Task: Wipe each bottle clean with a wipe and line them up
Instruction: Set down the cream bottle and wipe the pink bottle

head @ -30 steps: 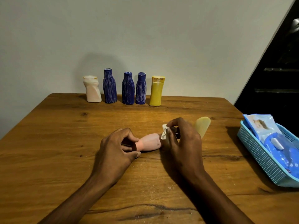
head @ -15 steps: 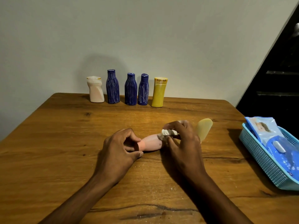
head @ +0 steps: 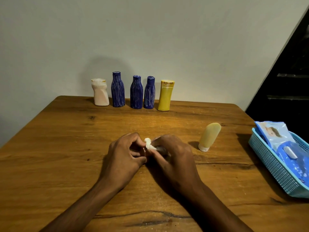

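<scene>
On the tabletop [head: 66, 148], my left hand [head: 123, 158] curls its grip round a bottle almost hidden between my hands, my right hand [head: 173, 161] pinches the white wipe [head: 149, 145] against it, and a yellow tube [head: 209, 136] stands just right.

A wooden desk [head: 66, 148] with dark knots and grain lines is filling most of the view, its far edge sitting against a plain pale wall [head: 150, 30]. A light blue perforated basket [head: 274, 166] is resting on the desk's right side, partly cut off by the frame edge. A dark opening [head: 287, 77] is showing behind the wall's slanted right edge.
</scene>
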